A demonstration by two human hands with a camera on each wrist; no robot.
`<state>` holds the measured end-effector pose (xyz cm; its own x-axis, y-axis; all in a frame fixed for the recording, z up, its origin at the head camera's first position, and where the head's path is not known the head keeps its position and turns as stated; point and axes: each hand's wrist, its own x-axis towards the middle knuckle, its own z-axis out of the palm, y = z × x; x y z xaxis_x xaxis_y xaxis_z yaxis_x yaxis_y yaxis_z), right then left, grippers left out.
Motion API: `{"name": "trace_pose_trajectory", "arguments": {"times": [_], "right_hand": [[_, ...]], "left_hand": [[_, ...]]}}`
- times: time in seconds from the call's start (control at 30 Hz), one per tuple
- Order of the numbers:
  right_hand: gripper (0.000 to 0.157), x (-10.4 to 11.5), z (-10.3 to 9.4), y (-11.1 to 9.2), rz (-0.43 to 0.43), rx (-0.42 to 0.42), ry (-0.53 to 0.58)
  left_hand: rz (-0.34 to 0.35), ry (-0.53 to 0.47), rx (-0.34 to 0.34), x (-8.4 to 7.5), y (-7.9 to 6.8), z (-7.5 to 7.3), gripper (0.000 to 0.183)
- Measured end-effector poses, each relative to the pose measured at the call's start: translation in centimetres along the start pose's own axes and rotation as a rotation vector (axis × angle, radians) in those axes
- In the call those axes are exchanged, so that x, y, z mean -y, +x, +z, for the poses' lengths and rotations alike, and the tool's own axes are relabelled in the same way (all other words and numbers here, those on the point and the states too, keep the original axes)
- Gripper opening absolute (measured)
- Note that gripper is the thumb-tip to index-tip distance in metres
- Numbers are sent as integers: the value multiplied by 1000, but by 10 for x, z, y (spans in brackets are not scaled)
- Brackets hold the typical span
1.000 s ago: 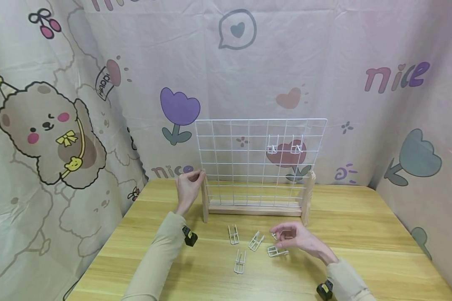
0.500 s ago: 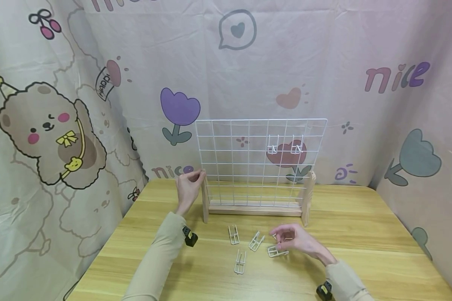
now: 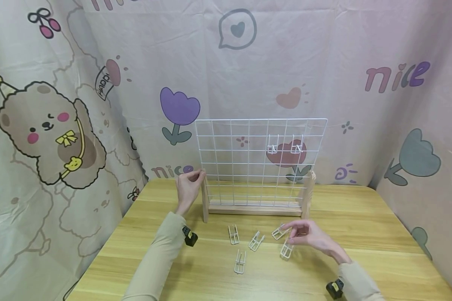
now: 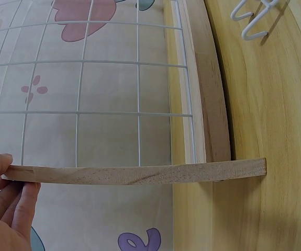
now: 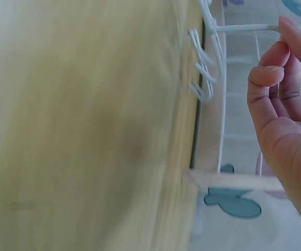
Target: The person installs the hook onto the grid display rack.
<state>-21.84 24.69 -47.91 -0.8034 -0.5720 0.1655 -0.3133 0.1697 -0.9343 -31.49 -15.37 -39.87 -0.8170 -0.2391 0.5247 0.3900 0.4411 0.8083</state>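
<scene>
My left hand (image 3: 188,189) pinches the top of the left wooden upright (image 4: 134,174) of a stand. That stand bears a white wire grid panel (image 3: 245,163). In front of its right end, my right hand (image 3: 312,237) holds a white wire hook (image 3: 286,251) between thumb and fingertips. The right wrist view shows this hook by its straight prong (image 5: 247,27), raised off the table. Just beyond it another white hook (image 3: 279,231) lies on the table, partly behind my fingers. Two hooks (image 3: 296,146) hang at the upper right of the grid.
Several more white hooks lie on the wooden table (image 3: 165,267) before the stand: one hook (image 3: 233,235) at left, one (image 3: 256,241) in the middle, one (image 3: 240,262) nearer. A printed curtain (image 3: 154,50) closes off the back and sides.
My right hand has lifted a hook from the table and moved slightly right with it, turning it so its frame hangs down. The left hand stays on the upright.
</scene>
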Motion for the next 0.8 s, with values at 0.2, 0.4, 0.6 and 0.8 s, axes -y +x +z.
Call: {"name": "trace_pose_trajectory", "arguments": {"times": [0.2,0.4,0.6,0.8], "right_hand": [[46,4,-17,-12,34,-49,-29],[45,1,-25,-18,44,-67,-48],[43,-3,-26,-20,41,-85,-76],[42,-5,-26,-20,37,-92,-80]], "left_hand": [[2,-7,2,0,-1,0,23],[7,-9,-3,0,0,0,22],[20,3,-7,-1,-1,0,22],[33,10,-15,-2,-1,0,22]]}}
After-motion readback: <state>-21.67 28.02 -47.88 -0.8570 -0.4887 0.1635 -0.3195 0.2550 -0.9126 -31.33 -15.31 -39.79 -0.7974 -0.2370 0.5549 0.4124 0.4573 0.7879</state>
